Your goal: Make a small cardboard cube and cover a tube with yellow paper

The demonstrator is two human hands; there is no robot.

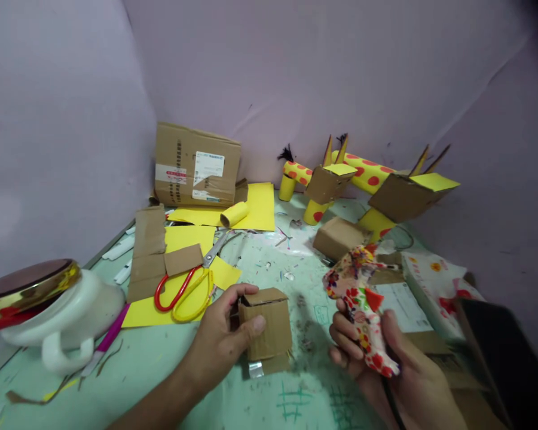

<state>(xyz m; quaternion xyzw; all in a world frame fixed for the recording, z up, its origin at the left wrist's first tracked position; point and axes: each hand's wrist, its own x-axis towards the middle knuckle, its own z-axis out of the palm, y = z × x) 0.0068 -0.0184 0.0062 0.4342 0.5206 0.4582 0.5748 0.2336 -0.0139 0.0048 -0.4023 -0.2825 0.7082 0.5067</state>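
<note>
My left hand (215,337) grips a small brown cardboard box (273,328), thumb across its front and fingers behind its upper left edge. Below the box, a cardboard flap with a shiny silver strip (256,369) shows. In my right hand (412,370) is a glue gun (363,319) wrapped in floral material, with an orange trigger and a dark cord running down from its handle. Its nose points up and away, to the right of the small box and apart from it. Behind it lies another closed cardboard box (338,239).
Red-and-yellow-handled scissors (192,283) lie on yellow paper (152,313). A white lidded pot (85,304) and purple cutter (112,328) are at left. Spotted giraffe-like paper figures (327,182) stand at the back, near a large carton (170,158). A dark object (502,358) is at right.
</note>
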